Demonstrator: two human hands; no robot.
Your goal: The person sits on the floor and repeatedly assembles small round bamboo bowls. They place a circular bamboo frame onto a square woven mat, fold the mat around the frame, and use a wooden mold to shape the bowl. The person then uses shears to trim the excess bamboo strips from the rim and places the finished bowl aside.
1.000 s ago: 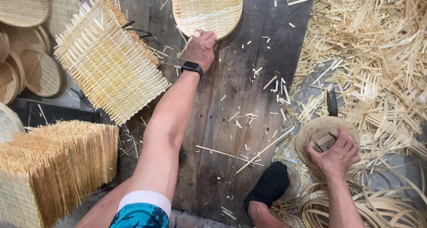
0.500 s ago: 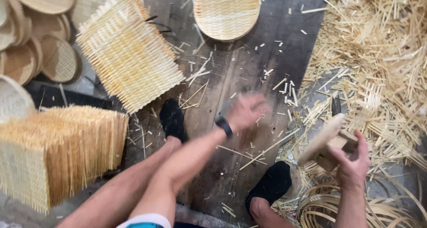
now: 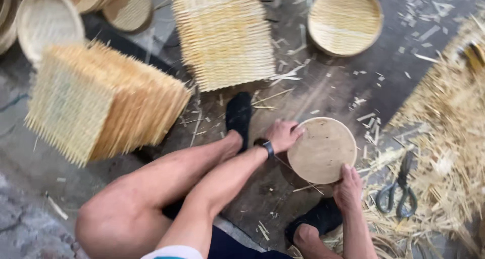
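Dark plank floor, bamboo scraps. We hold round disc between 2 hands: left hand fingers curled on rim, right hand fingers together underneath. Positioning step; next needs firm grip.

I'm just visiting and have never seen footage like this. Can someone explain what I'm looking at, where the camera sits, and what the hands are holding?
There is no machine here: a person works with two bare hands, and the single camera sits on that person's head, looking down at the knees and the floor. The left hand, with a dark wristband, and the right hand both grip the rim of a round wooden disc held over the dark plank floor. Around it lie a stack of square woven bamboo mats, another woven mat, a round woven tray, more round trays at the upper left, scissors and a heap of bamboo scraps to the right.
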